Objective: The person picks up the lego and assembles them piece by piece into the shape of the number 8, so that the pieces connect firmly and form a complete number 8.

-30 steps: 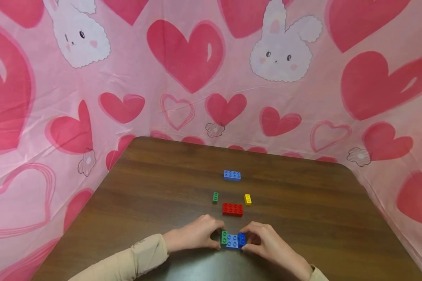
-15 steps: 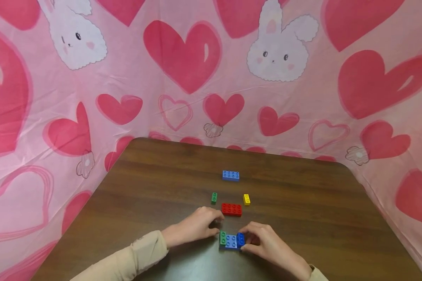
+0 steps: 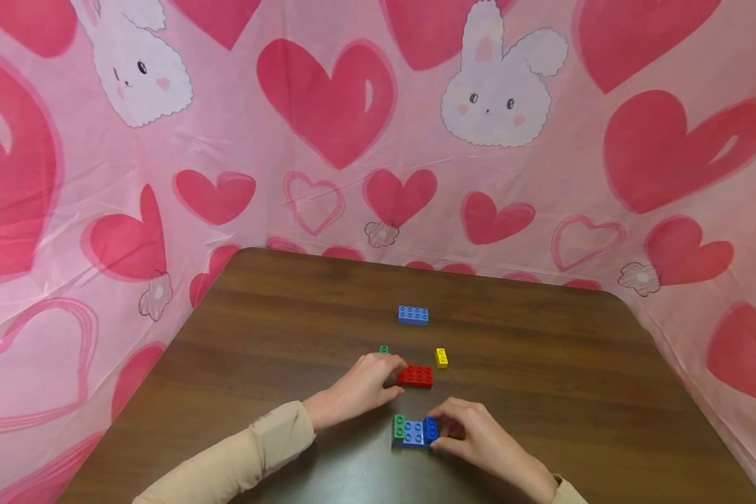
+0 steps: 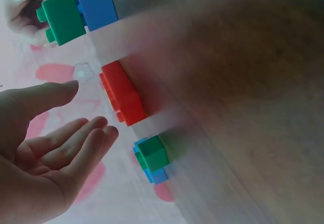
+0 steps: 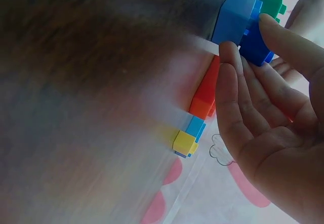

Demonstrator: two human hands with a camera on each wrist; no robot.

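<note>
Near the table's front, a light blue brick carries a green two-stud brick on its left end and a dark blue two-stud brick on its right end. Thumb and fingertips of my right hand pinch the dark blue brick; the right wrist view shows the thumb on it. My left hand is beside the left end of a red eight-stud brick. In the left wrist view, a gap parts its thumb from its fingers, and the red brick lies beyond the fingertips, apart from them.
Behind the red brick lie a second green brick, partly hidden by the left hand, and a yellow brick. Farther back is a light blue eight-stud brick. A pink heart-patterned cloth hangs around the wooden table.
My left hand has let go of the green end of the joined bricks and moved forward to the red brick's left end. The right hand stays on the dark blue brick.
</note>
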